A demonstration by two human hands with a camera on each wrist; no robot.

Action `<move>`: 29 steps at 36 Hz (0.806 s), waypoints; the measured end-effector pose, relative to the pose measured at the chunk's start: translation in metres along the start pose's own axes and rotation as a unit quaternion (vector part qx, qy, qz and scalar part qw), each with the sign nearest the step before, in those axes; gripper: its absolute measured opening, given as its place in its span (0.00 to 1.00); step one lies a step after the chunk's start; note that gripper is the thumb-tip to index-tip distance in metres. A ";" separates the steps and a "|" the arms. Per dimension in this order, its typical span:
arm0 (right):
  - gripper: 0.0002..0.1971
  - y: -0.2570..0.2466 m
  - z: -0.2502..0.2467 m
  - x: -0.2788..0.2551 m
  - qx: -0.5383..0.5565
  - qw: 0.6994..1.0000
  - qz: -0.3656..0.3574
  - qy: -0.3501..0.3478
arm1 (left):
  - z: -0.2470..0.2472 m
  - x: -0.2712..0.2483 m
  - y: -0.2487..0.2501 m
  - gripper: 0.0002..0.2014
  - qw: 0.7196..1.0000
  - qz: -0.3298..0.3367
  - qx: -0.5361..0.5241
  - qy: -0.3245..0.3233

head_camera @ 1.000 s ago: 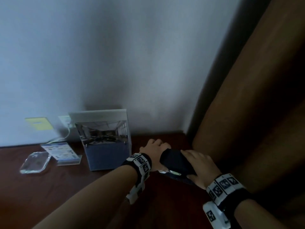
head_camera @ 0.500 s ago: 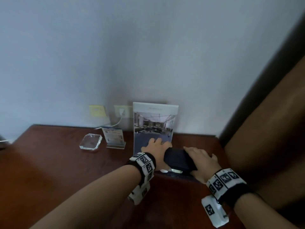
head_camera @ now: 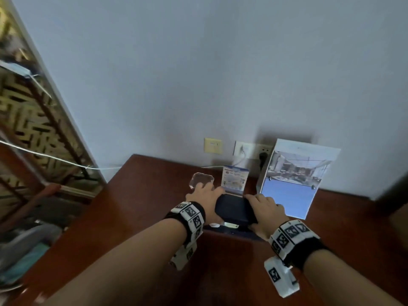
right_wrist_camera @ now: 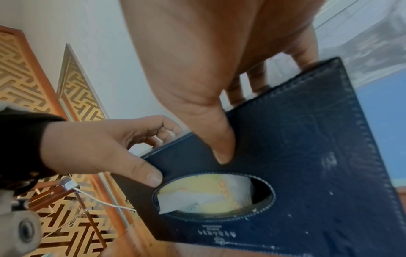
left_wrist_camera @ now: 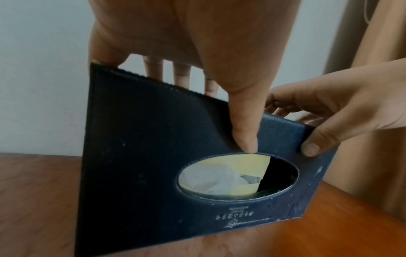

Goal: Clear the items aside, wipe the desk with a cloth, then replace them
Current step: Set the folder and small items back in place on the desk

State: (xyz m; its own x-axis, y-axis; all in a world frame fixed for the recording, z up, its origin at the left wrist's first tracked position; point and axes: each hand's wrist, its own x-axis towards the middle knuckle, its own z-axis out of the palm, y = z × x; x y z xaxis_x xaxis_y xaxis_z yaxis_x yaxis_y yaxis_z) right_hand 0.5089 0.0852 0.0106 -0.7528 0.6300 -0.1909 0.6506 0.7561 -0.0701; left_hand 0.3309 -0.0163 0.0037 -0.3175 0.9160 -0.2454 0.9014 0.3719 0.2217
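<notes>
gripping the dark blue tissue box [head_camera: 234,209] from both ends above the table [head_camera: 136,217], left hand [head_camera: 204,196] and right hand [head_camera: 266,209] have fingers curled over its far edge, where a glass block [head_camera: 202,178], card stand [head_camera: 234,181] and photo stand [head_camera: 293,180] crowd just beyond the fingertips.

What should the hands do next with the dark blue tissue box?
Probably carry the tissue box sideways and set it down on a bare part of the desk. Both the left hand and right hand already grip its ends, and no cloth is in view yet.
</notes>
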 end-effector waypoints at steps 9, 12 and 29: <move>0.39 -0.073 -0.005 0.043 0.016 1.000 -0.014 0.001 | -0.011 -0.003 -0.083 0.39 0.999 -0.039 -0.009 0.025; 0.36 -0.083 -0.007 0.062 0.022 1.000 -0.021 -0.004 | -0.014 0.007 -0.105 0.40 0.998 -0.054 -0.018 0.024; 0.37 -0.131 -0.006 0.160 0.027 0.999 -0.036 -0.007 | -0.046 0.050 -0.200 0.42 0.997 -0.072 -0.020 0.016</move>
State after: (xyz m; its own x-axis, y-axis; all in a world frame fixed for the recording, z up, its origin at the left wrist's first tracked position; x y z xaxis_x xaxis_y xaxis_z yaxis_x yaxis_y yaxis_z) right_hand 0.3028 0.0874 -0.0050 -0.7971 0.5708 -0.1969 0.5988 0.7892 -0.1364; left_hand 0.1215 -0.0384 -0.0094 -0.4518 0.8570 -0.2477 0.8336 0.5045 0.2250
